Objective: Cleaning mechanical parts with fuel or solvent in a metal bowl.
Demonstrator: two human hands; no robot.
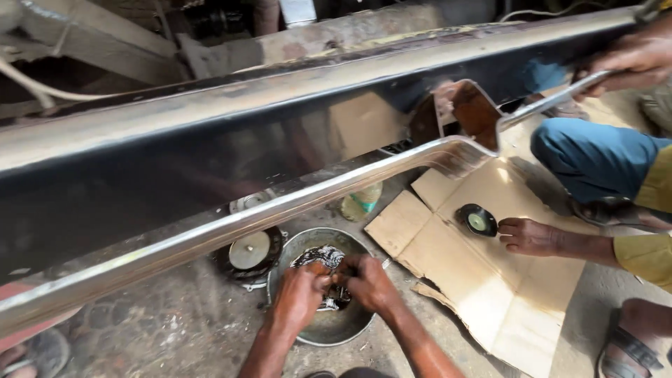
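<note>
Both of the person's hands are down in a round metal basin [329, 336] on the floor, and between them sits a wet, black-and-white patterned cloth [318, 257]. The left hand [299, 294] is curled shut around one end of the cloth, the right hand [367, 283] is clenched on the other, and the knuckles nearly touch (it looks like a wringing grip).

The likeliest slip, as I judge it, is the basin tipping or sliding on the gritty floor if the hands press on one side, which would spill whatever liquid it holds toward the flattened cardboard [490, 280] just beside it.

A long, glossy black metal panel with a bright chrome edge [210, 231] crosses the view above the basin and hides much of the floor behind. A round metal part [250, 250] lies just beyond the basin, near a plastic bottle [362, 201]. A co-worker's hand [528, 236] rests on the cardboard by a small dark disc [478, 221].
</note>
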